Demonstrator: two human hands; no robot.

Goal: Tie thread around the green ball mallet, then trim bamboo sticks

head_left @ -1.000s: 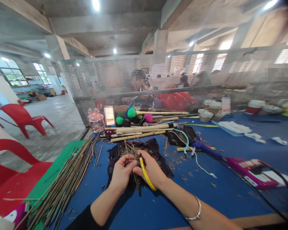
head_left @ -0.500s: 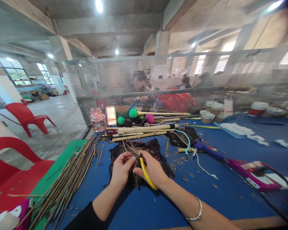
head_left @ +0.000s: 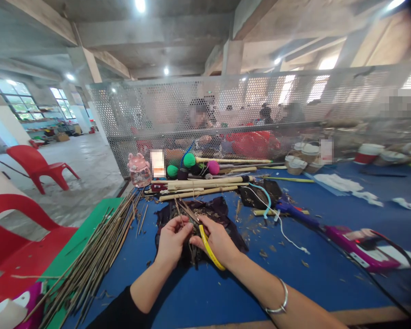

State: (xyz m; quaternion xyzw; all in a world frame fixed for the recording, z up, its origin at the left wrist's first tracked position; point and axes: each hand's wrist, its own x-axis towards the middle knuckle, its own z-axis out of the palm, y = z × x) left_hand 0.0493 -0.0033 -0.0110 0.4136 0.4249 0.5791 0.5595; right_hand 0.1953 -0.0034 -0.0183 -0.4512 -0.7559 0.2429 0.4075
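My left hand (head_left: 174, 237) pinches a thin brown twig (head_left: 177, 208), its upper end poking out beyond the fingers. Yellow-handled scissors (head_left: 208, 250) are in my right hand (head_left: 217, 240), their blades pointing up and left beside the twig. Whether the blades touch the twig I cannot tell. Both hands are over a crumpled dark cloth (head_left: 222, 212) strewn with plant scraps. Left of it lies a large bundle of long thin brown sticks (head_left: 99, 256).
Pale thick sticks (head_left: 208, 184) lie across the back, near a pink bottle (head_left: 139, 171) and green and magenta balls (head_left: 213, 167). A purple-and-blue tool (head_left: 359, 251) with a cord lies at right. A perforated metal screen (head_left: 130, 114) stands behind; a person sits beyond it.
Hands, scissors and twig hold nearly the same place. The whole view has shifted very slightly.
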